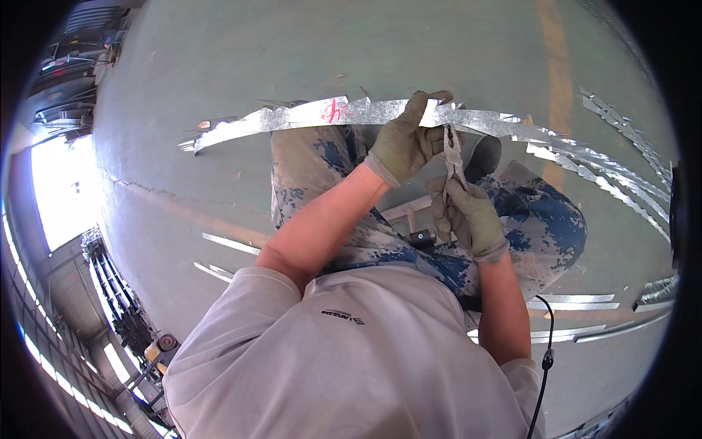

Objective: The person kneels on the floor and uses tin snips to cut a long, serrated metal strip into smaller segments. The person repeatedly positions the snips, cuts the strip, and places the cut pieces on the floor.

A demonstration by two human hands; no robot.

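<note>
A long, shiny sheet-metal strip [292, 115] with notched edges and red marks lies across in front of my knees. My left hand [406, 144], in an olive work glove, is closed on the strip right of its middle, thumb over its far edge. In my gloved right hand [472, 216] is a pair of pliers [453, 154], gripped by the handles. The pliers' jaws point away from me and reach the strip's near edge beside my left fingers. Whether the jaws bite the metal, I cannot tell.
More notched metal strips [607, 183] lie on the green floor [292, 44] at the right. Flat metal lengths [578, 298] are at the lower right, others [230, 243] at the left. A black cable [545, 366] hangs by my right arm. A small dark cylindrical thing [422, 238] sits between my legs.
</note>
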